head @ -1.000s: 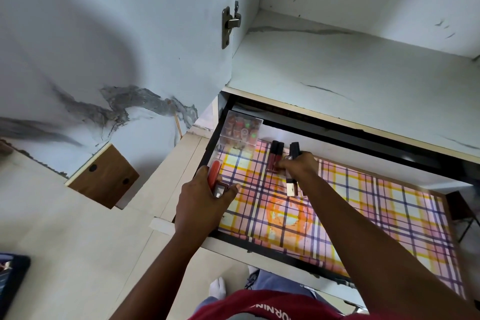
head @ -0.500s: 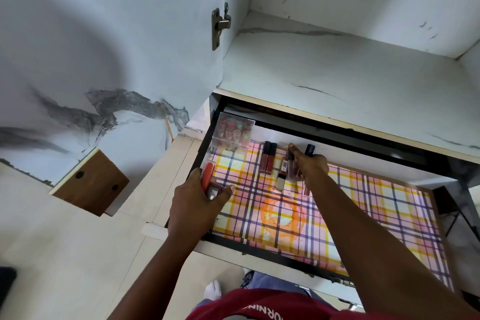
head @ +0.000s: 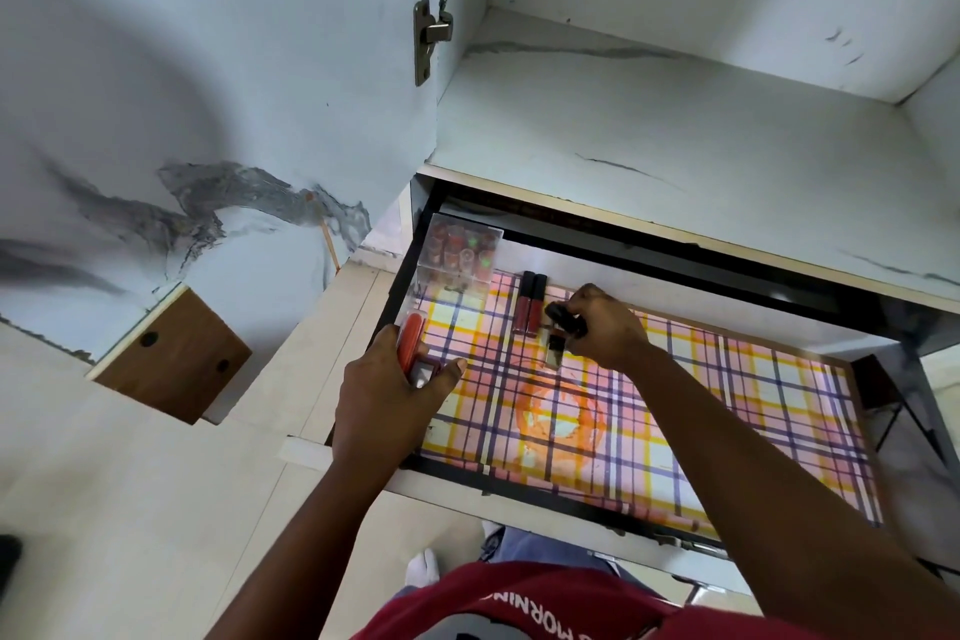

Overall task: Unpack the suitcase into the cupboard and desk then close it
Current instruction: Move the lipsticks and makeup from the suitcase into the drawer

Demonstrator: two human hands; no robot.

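An open drawer with a plaid liner sits below the cupboard shelf. My left hand grips an orange tube and a small silvery item over the drawer's left side. My right hand holds a dark-capped tube near the drawer's back. Two dark red lip-gloss tubes lie side by side on the liner. A small clear tube lies just below my right hand. A clear box of small cosmetics stands in the back left corner.
The cupboard door stands open on the left, with a hinge at its edge. A brown wooden block sticks out below it. A black table leg is at the right. Pale tiled floor lies below.
My right hand has drawn back slightly from the drawer's back and now curls round a dark-capped tube. My left hand stays put with the orange tube.
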